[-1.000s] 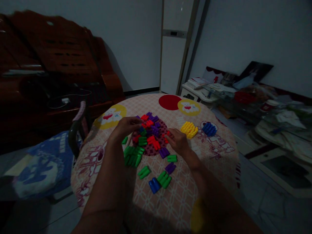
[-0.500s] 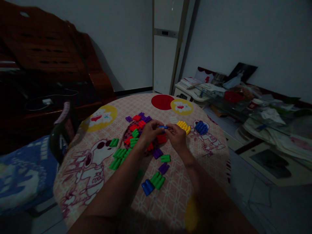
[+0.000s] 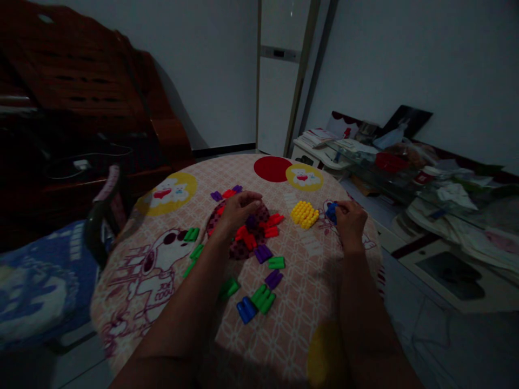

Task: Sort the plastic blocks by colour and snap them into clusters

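My right hand point(image 3: 352, 219) is at the right side of the round table, its fingers pinched on a blue toy block at the blue block cluster point(image 3: 331, 212). The fingers partly cover that cluster. My left hand point(image 3: 244, 208) hovers over the pile of red blocks point(image 3: 246, 236) with its fingers curved and apart, holding nothing. Between the hands lies a yellow block cluster point(image 3: 304, 214), laid in tight rows. Nearer to me are a purple block point(image 3: 263, 254), a green block point(image 3: 276, 263) and a dark blue block point(image 3: 246, 309).
A patterned cloth point(image 3: 292, 329) covers the table. More green blocks point(image 3: 192, 234) lie left of my left forearm. A chair point(image 3: 99, 227) stands at the left, a wooden bench point(image 3: 81, 92) behind it. To the right is a cluttered glass-topped cabinet point(image 3: 365, 178).
Both hands were together at the middle around a small blue block. My right hand has moved right to the blue cluster; my left has shifted slightly left and opened.
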{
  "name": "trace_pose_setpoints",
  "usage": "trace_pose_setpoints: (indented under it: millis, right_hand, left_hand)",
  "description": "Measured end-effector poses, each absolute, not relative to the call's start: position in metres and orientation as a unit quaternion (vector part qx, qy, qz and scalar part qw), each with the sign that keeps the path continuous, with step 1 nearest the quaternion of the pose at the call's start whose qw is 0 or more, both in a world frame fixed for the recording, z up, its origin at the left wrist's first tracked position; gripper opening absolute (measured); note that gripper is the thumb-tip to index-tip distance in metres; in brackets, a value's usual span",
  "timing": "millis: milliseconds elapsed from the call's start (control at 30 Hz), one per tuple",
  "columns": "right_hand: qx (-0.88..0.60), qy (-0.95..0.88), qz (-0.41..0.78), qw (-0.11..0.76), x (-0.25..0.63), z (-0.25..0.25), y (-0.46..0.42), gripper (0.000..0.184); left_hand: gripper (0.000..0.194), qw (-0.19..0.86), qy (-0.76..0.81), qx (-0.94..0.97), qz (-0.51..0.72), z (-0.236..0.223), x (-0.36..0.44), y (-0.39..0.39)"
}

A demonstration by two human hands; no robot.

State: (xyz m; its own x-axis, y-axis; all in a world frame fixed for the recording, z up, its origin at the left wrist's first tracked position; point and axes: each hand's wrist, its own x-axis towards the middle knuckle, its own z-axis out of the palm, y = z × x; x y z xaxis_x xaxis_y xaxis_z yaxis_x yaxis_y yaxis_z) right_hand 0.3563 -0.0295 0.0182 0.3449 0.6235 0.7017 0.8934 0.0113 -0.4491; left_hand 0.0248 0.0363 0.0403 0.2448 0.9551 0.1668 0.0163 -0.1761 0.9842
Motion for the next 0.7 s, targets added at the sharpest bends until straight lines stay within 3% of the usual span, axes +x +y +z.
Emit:
trace_pose_setpoints:
  millis: [367, 500, 600, 700]
  right_hand:
    - [-0.729, -0.593, -0.155, 0.306, 0.362, -0.012, -0.02, 0.017]
    - [-0.73, -0.571, -0.149, 0.344, 0.354, 0.001, -0.022, 0.015]
    - [-0.693, -0.585, -0.116, 0.406, 0.325, 0.021, -0.025, 0.013]
    - [-0.595, -0.693, 0.05, 0.403, 0.271, 0.04, -0.035, 0.012]
  left_hand:
    - [0.039, 0.486, 0.399, 0.64, 0.441, 0.044, 0.013, 0.039]
    - [0.032, 0.462, 0.41, 0.668, 0.415, 0.049, 0.0, 0.042]
    - [0.031, 0.434, 0.437, 0.639, 0.46, 0.053, -0.015, 0.045]
    - [0.03, 0.413, 0.463, 0.576, 0.533, 0.056, -0.031, 0.048]
